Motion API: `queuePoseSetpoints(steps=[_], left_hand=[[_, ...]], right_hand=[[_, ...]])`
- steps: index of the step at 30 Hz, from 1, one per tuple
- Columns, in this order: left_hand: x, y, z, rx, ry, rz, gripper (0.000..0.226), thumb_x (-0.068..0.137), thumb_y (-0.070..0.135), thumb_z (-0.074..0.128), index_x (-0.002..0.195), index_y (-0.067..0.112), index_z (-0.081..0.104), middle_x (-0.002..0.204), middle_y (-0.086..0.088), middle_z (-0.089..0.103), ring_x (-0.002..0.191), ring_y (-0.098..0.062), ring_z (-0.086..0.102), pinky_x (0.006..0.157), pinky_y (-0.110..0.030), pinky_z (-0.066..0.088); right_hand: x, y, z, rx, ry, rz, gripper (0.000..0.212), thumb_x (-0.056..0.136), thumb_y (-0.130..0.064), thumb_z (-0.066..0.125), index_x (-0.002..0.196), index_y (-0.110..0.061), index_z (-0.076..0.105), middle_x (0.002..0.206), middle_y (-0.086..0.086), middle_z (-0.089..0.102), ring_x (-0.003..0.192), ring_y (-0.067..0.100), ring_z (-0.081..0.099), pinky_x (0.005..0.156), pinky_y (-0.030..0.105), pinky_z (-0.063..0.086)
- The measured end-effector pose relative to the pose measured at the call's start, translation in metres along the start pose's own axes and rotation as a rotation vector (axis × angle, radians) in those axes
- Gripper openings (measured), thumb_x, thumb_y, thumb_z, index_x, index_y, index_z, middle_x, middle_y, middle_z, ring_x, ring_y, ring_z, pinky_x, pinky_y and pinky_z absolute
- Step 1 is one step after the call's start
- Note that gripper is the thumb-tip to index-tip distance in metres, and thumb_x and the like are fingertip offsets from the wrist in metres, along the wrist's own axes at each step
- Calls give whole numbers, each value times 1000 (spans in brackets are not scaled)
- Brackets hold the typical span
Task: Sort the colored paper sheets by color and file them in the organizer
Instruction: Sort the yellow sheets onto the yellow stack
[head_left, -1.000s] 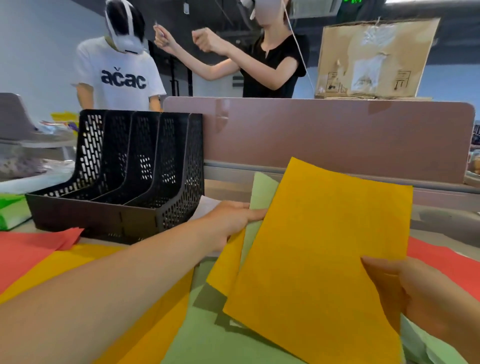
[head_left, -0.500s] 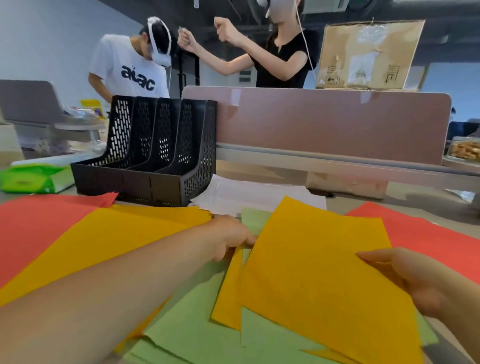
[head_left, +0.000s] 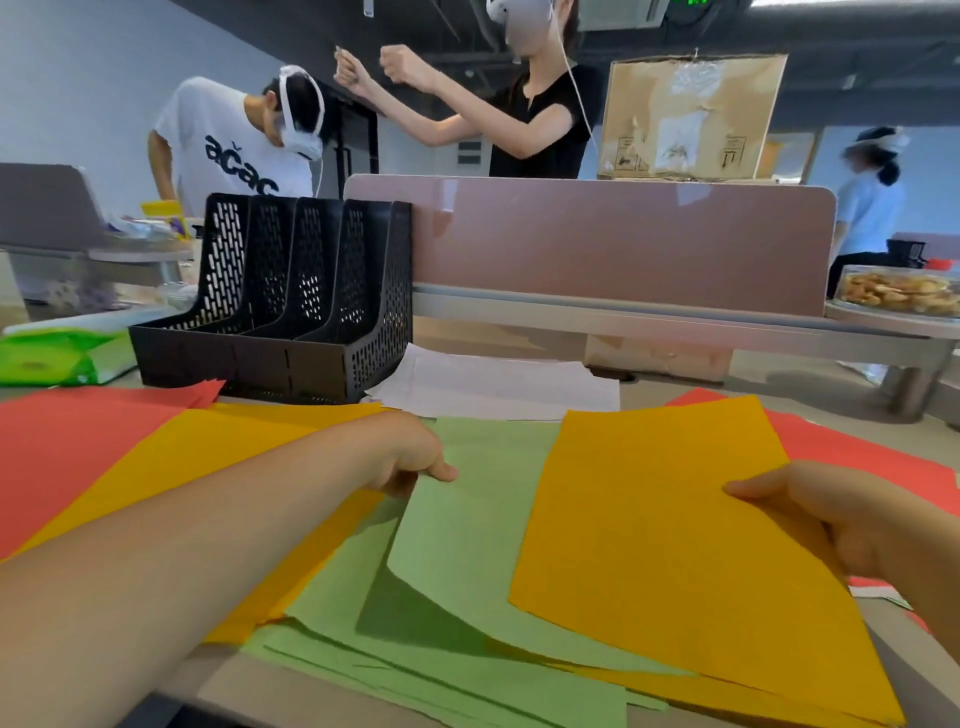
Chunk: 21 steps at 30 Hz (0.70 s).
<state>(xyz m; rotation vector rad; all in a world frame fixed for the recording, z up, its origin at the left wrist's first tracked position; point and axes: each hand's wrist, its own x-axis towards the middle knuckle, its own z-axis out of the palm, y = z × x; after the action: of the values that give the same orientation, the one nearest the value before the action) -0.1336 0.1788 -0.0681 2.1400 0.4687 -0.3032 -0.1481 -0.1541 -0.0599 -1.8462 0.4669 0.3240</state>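
My right hand (head_left: 852, 525) grips the right edge of an orange sheet (head_left: 670, 545), held low over the desk. My left hand (head_left: 410, 457) pinches the upper left corner of a green sheet (head_left: 467, 540), which is lifted and curls above a fanned stack of green sheets (head_left: 415, 670). More orange sheets (head_left: 208, 457) lie under my left forearm. Red sheets lie at the left (head_left: 67, 447) and at the right (head_left: 857, 452). The black mesh organizer (head_left: 291, 301), with three upright slots, stands at the back left and looks empty.
White paper (head_left: 493, 387) lies behind the coloured sheets, beside the organizer. A green packet (head_left: 52, 356) sits at the far left. A pink divider panel (head_left: 623, 244) closes the desk's far side, with three people beyond it. A clear box of snacks (head_left: 898, 288) is at the right.
The orange sheet in my right hand came down from upright to nearly flat. My left hand let go of the second orange sheet and now pinches a green sheet. The view tilted down.
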Motion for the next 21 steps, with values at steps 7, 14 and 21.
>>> queuePoseSetpoints(steps=[7,14,21], left_hand=[[-30,5,16,609,155,117,28,90,27,64,100,3,54,88,-10,53,76,-24,53,60,-28,42],[-65,-6,55,974,-63,384,75,94,61,33,153,27,2,161,-7,7,146,-28,16,116,-42,21],[-77,-1,68,1110,-63,307,62,99,50,32,150,15,23,154,-7,30,138,-27,33,111,-39,28]], right_hand=[[-8,22,-12,-28,11,74,30,84,-12,65,108,4,58,91,26,67,75,39,63,63,44,54],[-27,25,-30,-7,141,-14,34,81,-15,70,108,3,57,90,25,65,77,38,62,66,44,51],[-88,-13,-65,-17,410,-345,31,86,-19,66,110,-1,56,75,15,58,60,25,55,52,35,46]])
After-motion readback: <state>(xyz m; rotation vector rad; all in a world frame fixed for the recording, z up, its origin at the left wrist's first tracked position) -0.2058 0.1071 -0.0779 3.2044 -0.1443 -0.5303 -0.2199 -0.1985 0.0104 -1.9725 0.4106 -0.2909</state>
